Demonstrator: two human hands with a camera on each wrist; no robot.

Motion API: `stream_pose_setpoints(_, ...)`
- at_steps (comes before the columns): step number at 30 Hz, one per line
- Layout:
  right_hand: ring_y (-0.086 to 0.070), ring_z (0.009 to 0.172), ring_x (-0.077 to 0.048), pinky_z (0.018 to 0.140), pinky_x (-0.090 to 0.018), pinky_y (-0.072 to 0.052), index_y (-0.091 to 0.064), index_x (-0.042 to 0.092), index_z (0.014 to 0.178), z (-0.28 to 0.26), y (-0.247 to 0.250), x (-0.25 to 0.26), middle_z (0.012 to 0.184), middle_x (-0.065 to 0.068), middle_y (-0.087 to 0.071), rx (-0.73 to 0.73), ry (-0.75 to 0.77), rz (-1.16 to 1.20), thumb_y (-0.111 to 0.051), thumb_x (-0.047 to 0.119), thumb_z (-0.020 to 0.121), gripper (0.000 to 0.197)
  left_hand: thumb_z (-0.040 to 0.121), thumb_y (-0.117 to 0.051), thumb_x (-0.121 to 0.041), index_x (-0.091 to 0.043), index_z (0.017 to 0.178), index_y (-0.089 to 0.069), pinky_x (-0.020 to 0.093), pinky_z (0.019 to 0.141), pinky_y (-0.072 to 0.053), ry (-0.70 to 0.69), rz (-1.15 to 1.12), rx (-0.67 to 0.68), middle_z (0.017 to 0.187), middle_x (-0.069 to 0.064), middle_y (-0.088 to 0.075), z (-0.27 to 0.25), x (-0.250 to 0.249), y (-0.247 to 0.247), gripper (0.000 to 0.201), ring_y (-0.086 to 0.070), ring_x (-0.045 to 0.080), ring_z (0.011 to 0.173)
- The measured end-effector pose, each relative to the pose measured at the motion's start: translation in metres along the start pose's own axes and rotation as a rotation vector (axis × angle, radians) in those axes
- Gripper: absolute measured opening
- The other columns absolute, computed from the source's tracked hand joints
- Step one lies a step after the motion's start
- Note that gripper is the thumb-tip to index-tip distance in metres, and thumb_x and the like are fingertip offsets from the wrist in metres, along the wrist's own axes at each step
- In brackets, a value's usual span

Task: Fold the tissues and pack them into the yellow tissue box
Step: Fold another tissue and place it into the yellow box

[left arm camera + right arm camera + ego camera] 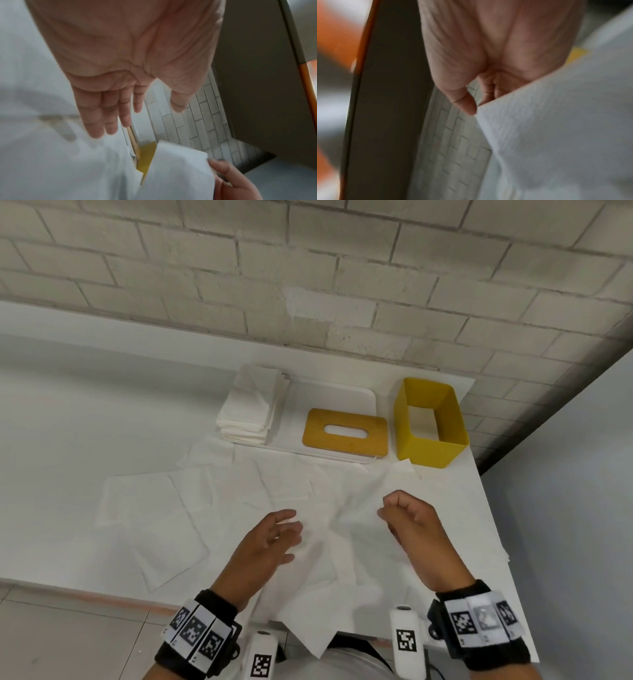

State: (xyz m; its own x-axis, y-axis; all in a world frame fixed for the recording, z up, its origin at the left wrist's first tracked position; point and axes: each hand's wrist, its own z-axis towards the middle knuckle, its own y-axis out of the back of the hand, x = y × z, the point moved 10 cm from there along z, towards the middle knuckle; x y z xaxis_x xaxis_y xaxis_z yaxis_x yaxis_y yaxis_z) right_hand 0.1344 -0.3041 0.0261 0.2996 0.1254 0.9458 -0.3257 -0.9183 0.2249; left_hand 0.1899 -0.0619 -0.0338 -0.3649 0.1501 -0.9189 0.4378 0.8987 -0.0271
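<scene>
On the table, right hand pinches a crumpled white tissue; left hand hovers relaxed.

A plain indoor workroom: a white table stands against a whitewashed brick wall on a tiled floor.

White table: loose tissues spread flat, white tray, yellow tissue box beside tray.
</scene>
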Motion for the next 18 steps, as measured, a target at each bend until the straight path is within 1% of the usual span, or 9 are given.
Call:
stream_pose_setpoints(2,-0.031,0.068,-0.019,0.063,-0.034,-0.027,-0.05,0.013,0.075,-0.007,-0.023,0.015,0.077,-0.012,-0.037,0.151,-0.023,0.369,-0.065,0.012,0.086,0.018,0.079,-0.072,-0.068,-0.031,0.136,-0.059,0.037,0.103,-0.055,0.041,-0.162,0.101,0.131,-0.005,-0.071,0.002,-0.003,-0.016,0.07,-0.068,0.01,0.119)
stream_pose_setpoints(3,-0.037,0.068,-0.019,0.063,-0.034,-0.033,-0.052,0.013,0.078,-0.008,-0.033,0.018,0.08,-0.013,-0.04,0.189,-0.033,0.419,-0.063,0.009,0.09,0.016,0.084,-0.065,-0.072,-0.027,0.137,-0.059,0.038,0.104,-0.054,0.063,-0.244,0.159,0.131,-0.004,-0.071,0.001,-0.007,-0.026,0.069,-0.067,0.014,0.122)
stream_pose_setpoints(6,-0.047,0.064,-0.019,0.057,-0.031,-0.044,-0.053,0.014,0.081,-0.008,-0.056,0.009,0.079,-0.012,-0.047,0.229,-0.088,0.277,-0.053,0.005,0.1,0.021,0.095,-0.038,-0.054,-0.019,0.129,-0.067,0.03,0.095,-0.058,0.101,-0.423,0.261,0.13,0.005,-0.072,-0.005,-0.026,-0.047,0.057,-0.068,0.019,0.121)
stream_pose_setpoints(8,-0.045,0.066,-0.022,0.055,-0.031,-0.043,-0.053,0.016,0.08,-0.004,-0.062,-0.002,0.077,-0.011,-0.047,0.211,-0.094,0.184,-0.054,0.009,0.1,0.021,0.094,-0.034,-0.06,-0.015,0.128,-0.069,0.032,0.095,-0.058,0.124,-0.52,0.289,0.133,0.011,-0.07,-0.005,-0.028,-0.049,0.067,-0.067,0.024,0.123)
stream_pose_setpoints(10,-0.042,0.063,-0.018,0.055,-0.03,-0.039,-0.054,0.016,0.078,0.0,-0.06,-0.009,0.069,-0.003,-0.046,0.16,-0.046,0.05,-0.058,0.012,0.098,0.02,0.094,-0.032,-0.068,-0.011,0.138,-0.062,0.039,0.105,-0.053,0.137,-0.619,0.297,0.14,0.016,-0.064,-0.003,-0.025,-0.047,0.078,-0.061,0.029,0.13)
stream_pose_setpoints(13,-0.04,0.054,-0.006,0.055,-0.024,-0.035,-0.06,0.017,0.08,0.0,-0.065,-0.016,0.059,0.011,-0.048,0.156,-0.004,-0.155,-0.063,0.019,0.096,0.016,0.098,-0.043,-0.051,-0.012,0.138,-0.061,0.041,0.107,-0.05,0.111,-0.583,0.181,0.136,0.013,-0.067,0.005,-0.014,-0.034,0.059,-0.064,0.027,0.127)
stream_pose_setpoints(15,-0.053,0.055,-0.01,0.054,-0.029,-0.046,-0.064,0.017,0.085,0.002,-0.066,-0.029,0.063,0.007,-0.06,0.146,-0.065,-0.161,-0.064,0.026,0.095,0.014,0.1,-0.053,-0.035,-0.01,0.136,-0.063,0.042,0.107,-0.051,0.087,-0.477,0.099,0.13,0.011,-0.071,0.009,-0.008,-0.026,0.045,-0.067,0.026,0.122)
stream_pose_setpoints(17,-0.067,0.066,-0.019,0.061,-0.036,-0.057,-0.064,0.018,0.089,0.013,-0.049,-0.039,0.076,0.001,-0.069,-0.006,-0.08,-0.23,-0.065,0.031,0.094,0.014,0.103,-0.054,-0.031,-0.011,0.133,-0.065,0.046,0.11,-0.049,0.109,-0.447,0.033,0.125,0.01,-0.074,0.013,0.003,-0.017,0.038,-0.069,0.026,0.119)
stream_pose_setpoints(18,-0.068,0.074,-0.02,0.067,-0.036,-0.056,-0.061,0.02,0.093,0.021,-0.039,-0.043,0.082,0.002,-0.068,-0.093,-0.059,-0.353,-0.066,0.033,0.093,0.014,0.105,-0.053,-0.031,-0.011,0.132,-0.066,0.046,0.109,-0.049,0.125,-0.451,0.007,0.124,0.009,-0.075,0.013,0.005,-0.013,0.036,-0.07,0.026,0.117)
